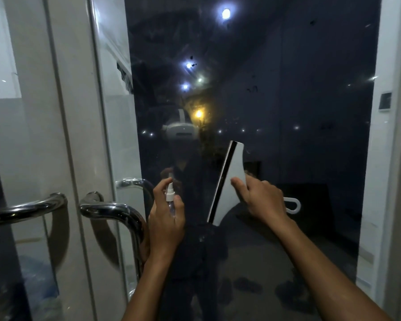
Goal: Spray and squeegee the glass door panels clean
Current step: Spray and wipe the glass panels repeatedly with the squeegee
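Squeegee (229, 181) handle mostly hidden under right hand (259, 198); only end loop showed. Spray bottle (170, 200) body largely covered by left hand (166, 225); contents unreadable. Left door handle (26, 207) cut off at frame edge. Both forearms ran off the bottom edge.

Dark night outside, scattered lamps (226, 13), white wall (383, 66) with small panel (385, 101).

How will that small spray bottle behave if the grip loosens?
The spray bottle looks like thin clear plastic, so probably light. It is slim and smooth, held in the left hand, so it may slip. Set down, it would likely tip easily.
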Demonstrator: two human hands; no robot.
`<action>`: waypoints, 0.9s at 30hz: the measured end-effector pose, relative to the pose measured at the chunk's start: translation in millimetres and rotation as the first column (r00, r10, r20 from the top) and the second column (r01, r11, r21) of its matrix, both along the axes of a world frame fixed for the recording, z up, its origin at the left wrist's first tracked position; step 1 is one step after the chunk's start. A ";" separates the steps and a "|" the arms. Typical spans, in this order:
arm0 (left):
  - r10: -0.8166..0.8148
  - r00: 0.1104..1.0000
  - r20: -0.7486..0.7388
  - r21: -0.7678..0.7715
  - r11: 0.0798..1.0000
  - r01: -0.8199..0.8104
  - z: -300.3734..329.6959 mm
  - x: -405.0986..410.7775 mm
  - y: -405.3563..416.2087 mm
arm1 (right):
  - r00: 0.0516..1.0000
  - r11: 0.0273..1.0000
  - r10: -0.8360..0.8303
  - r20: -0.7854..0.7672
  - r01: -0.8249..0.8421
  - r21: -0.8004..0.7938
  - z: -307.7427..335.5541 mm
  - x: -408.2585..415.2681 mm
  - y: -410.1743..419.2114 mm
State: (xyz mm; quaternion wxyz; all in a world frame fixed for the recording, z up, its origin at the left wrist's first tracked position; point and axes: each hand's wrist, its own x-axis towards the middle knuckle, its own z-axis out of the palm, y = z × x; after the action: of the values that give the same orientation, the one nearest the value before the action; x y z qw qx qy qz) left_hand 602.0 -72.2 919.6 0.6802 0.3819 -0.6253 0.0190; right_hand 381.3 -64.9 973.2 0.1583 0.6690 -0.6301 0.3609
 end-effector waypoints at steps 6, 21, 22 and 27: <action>-0.030 1.000 -0.009 -0.012 0.999 0.030 12.4 -4.9 -9.3 | 0.957 0.999 0.049 0.287 -0.042 -0.031 37.6 -9.5 -11.9; -0.058 0.991 -0.118 0.000 0.998 0.059 -1.9 3.8 -7.0 | 0.310 0.966 0.219 0.925 -0.204 -0.160 10.0 44.9 -7.5; -0.059 0.992 -0.115 0.002 0.998 0.060 -1.8 3.6 -7.1 | 0.290 0.960 0.237 0.927 -0.216 -0.178 11.5 47.9 -8.2; -0.069 0.991 -0.118 0.008 0.998 0.070 -2.7 5.0 -6.5 | 0.228 0.960 0.221 0.948 -0.223 -0.170 -44.3 64.3 -4.8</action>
State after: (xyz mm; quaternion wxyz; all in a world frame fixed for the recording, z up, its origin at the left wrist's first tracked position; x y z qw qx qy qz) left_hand 607.0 -78.7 916.9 0.7139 0.3645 -0.5971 -0.0310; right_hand 445.6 -69.7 928.9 -0.3088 0.3953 -0.4951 0.7094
